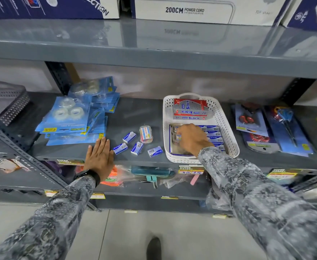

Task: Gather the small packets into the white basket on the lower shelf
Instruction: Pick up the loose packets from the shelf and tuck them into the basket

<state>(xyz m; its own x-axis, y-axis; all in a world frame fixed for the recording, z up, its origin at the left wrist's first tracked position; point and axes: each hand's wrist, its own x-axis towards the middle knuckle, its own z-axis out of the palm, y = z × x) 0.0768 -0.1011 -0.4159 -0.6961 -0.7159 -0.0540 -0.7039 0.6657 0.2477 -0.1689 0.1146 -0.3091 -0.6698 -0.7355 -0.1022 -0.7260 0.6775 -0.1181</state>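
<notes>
A stack of blue carded packs of clear tape rolls (73,119) lies at the left of the grey metal shelf (131,113), with yellow price stickers on their near edges. Just in front of that stack, the left hand (99,156) rests flat and open, palm down, on the shelf's front edge, fingers together and touching nothing but the shelf; a black wrist band (90,175) shows above the grey patterned sleeve.

To the right of that hand, four small blue-and-white packets (129,137) lie loose on the shelf, scattered at different angles (none of them touching one another), and a small clear plastic case with pink contents (146,134) stands just behind them.

Next comes the white perforated plastic basket (225,121) with a handle at its far end. At its back sit red-and-silver boxes (190,107) printed with blue lettering, and its near half holds rows of more blue-and-white packets (213,133). The right hand (192,139) is inside the basket, knuckles up, fingers curled down onto the packets at the left side; whether it grips one cannot be told, since the fingertips are hidden.

At the far right, blue carded packs with red and dark tools (266,128) lie flat on the shelf.
</notes>
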